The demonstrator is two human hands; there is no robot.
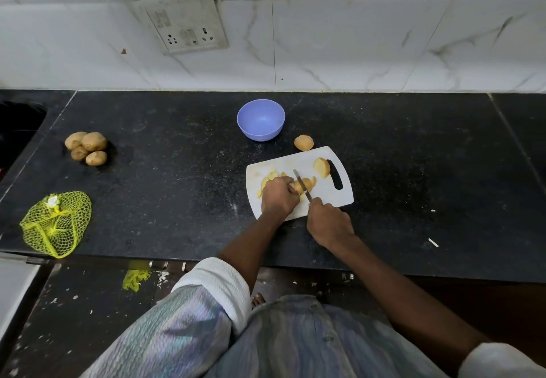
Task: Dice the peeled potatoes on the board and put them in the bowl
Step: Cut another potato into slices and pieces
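Head view: A white cutting board (pixel 266 171) is lying on the black desk (pixel 177 200), right of centre. The left hand (pixel 277 199) is resting on the board with its fingers (pixel 291 190) curled down onto a peeled potato piece (pixel 304 184), pinning it in place. The right hand (pixel 329 222) is gripping the handle of a knife (pixel 302 184), fingers wrapped fully round it, and the blade is lying across the pinned piece. Cut slices (pixel 270 177) are lying on the board just beyond the left hand. A larger peeled potato half (pixel 322 167) is sitting near the board's slot handle. Another peeled potato (pixel 303 142) is sitting on the desk just beyond the board's far edge. A blue bowl (pixel 261 119) is standing upright beyond the board, apart from it; no potato is visible inside. Four unpeeled potatoes (pixel 86 148) are sitting in a cluster at far left. A yellow mesh bag (pixel 56 222) is lying near the desk's front left edge.
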